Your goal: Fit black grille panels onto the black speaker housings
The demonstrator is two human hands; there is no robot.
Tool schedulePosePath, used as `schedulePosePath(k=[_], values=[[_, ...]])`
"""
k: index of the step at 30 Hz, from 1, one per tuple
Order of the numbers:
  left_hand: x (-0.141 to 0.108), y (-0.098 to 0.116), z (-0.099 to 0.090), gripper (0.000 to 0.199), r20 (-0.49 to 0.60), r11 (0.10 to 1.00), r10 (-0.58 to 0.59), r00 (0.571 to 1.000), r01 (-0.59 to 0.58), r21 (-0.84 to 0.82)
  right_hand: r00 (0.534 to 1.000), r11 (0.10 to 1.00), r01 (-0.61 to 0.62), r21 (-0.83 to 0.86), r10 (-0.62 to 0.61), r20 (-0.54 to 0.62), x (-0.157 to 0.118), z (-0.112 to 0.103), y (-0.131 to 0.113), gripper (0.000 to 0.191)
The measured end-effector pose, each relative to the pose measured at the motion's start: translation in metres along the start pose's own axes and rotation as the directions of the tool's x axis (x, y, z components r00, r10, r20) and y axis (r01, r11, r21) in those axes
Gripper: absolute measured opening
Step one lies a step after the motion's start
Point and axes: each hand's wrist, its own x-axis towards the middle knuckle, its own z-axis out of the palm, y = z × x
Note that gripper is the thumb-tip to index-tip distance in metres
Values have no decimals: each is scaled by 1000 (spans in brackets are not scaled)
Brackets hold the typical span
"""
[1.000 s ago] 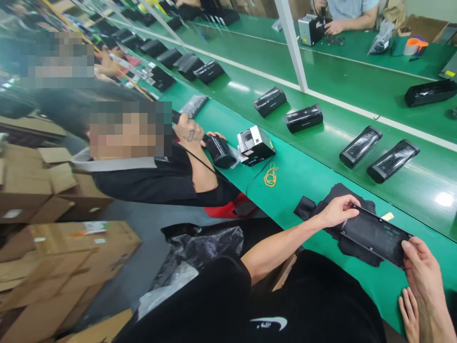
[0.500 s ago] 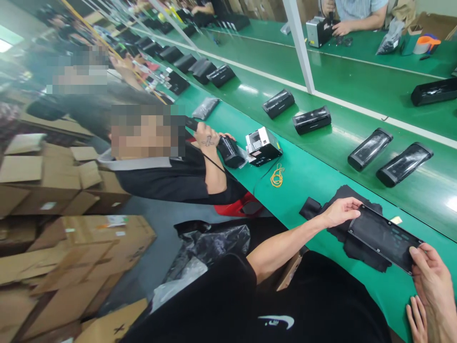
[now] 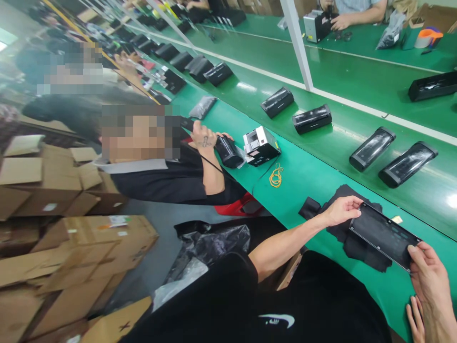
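A thin black mesh panel (image 3: 382, 234) with a narrow frame and small bright fastening points along its edges is held tilted over the table. My left hand (image 3: 344, 210) pinches its far-left corner between thumb and fingers. At the opposite end, my right hand (image 3: 428, 269) grips the near-right corner, thumb on top. Beneath the panel lies a pile of dark cloth-like sheets (image 3: 373, 259), partly covered by it. A small folded black piece (image 3: 309, 208) rests beside my left wrist. Another person's hand (image 3: 415, 317) shows below my right wrist.
Several black cylindrical speakers (image 3: 372, 148) lie on the green conveyor (image 3: 342, 136). Left along the table are a white-and-black box device (image 3: 262, 146), a yellow cord coil (image 3: 275, 175) and a co-worker holding a black speaker (image 3: 228, 151). Cardboard boxes (image 3: 107, 238) fill the floor at left.
Both hands keep their hold on the mesh panel, whose right end has shifted slightly up and left. The nearest speakers sit a little farther right, and the view has shifted slightly.
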Motion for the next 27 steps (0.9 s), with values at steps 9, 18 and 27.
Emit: schedulePosePath(k=[9, 18, 27], values=[[4, -5, -2, 46, -1, 999, -37, 999, 37, 4, 1000, 999, -28, 26, 28, -8, 4, 0, 1, 70], [0, 1, -5, 63, 126, 997, 44, 991, -36, -63, 998, 996, 68, 57, -68, -9, 3, -8, 3, 64], [1, 3, -7, 65, 171, 996, 36, 985, -22, -86, 994, 994, 111, 9, -111, 8, 5, -12, 10, 60]])
